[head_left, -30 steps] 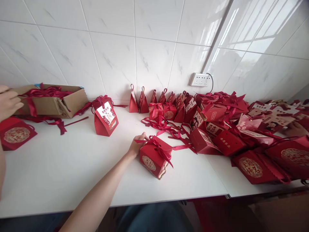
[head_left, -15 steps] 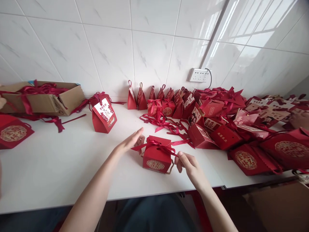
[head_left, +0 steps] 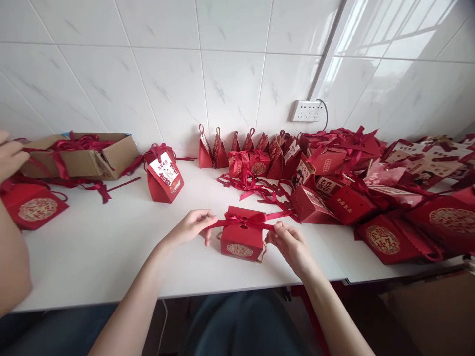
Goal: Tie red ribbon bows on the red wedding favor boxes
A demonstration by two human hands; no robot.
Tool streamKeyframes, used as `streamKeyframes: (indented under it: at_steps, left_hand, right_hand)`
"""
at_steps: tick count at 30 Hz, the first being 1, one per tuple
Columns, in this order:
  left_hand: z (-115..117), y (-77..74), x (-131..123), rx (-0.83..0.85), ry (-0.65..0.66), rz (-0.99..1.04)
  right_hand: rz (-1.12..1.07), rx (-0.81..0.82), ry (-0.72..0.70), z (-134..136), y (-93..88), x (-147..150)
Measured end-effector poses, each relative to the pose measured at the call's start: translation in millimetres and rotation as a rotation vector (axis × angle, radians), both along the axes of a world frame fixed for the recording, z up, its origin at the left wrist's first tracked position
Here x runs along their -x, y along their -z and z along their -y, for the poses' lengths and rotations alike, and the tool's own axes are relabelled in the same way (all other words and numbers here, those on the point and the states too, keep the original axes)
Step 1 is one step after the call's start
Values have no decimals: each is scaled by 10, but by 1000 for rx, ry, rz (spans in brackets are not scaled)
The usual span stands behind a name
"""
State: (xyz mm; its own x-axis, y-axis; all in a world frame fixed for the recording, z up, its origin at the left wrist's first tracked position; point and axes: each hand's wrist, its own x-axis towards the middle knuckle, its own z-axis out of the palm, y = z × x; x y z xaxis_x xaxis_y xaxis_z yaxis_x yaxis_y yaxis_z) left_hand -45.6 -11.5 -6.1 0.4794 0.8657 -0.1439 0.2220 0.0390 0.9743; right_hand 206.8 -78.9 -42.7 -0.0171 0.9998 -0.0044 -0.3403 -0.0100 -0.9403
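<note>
A small red gift box (head_left: 242, 237) with a gold round emblem stands on the white table in front of me. On its top sits a bow of red ribbon (head_left: 245, 219). My left hand (head_left: 196, 223) pinches a ribbon end at the left of the box. At the right side, my right hand (head_left: 287, 240) grips another stretch of the ribbon between thumb and fingers. The ribbon runs fairly straight between both hands across the bow. A beaded cord shows at the box's lower sides.
A cardboard box of red ribbons (head_left: 120, 154) stands at the left, near another person's hand (head_left: 11, 153). Red boxes lie piled at the right (head_left: 349, 207). A tagged red box (head_left: 166, 178) stands behind my left hand. Loose ribbons (head_left: 248, 187) lie beyond the bow.
My left hand has closed on the left ribbon end, having been open beside the box. The ribbon is now drawn out both ways. At the left, another person's arm has come further into view.
</note>
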Motion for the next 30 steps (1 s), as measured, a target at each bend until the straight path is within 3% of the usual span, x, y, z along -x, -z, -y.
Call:
streamKeyframes:
  at_steps: [5, 10, 18, 23, 27, 30]
  left_hand:
    - [21, 73, 256, 50, -282, 174]
    - [73, 73, 525, 56, -474, 322]
    - [110, -72, 635, 54, -583, 406]
    - [126, -226, 506, 53, -653, 630]
    - [124, -394, 368, 83, -690, 811]
    - [161, -526, 279, 54, -632, 902]
  right_hand:
    - [-329, 48, 252, -46, -72, -261]
    - [-424, 38, 394, 14, -210, -634]
    - [-289, -87, 377, 87, -471, -866]
    - [-76, -321, 288, 172, -784, -756]
    - [17, -375, 212, 226, -1031, -629]
    - [51, -390, 206, 186, -1117, -594]
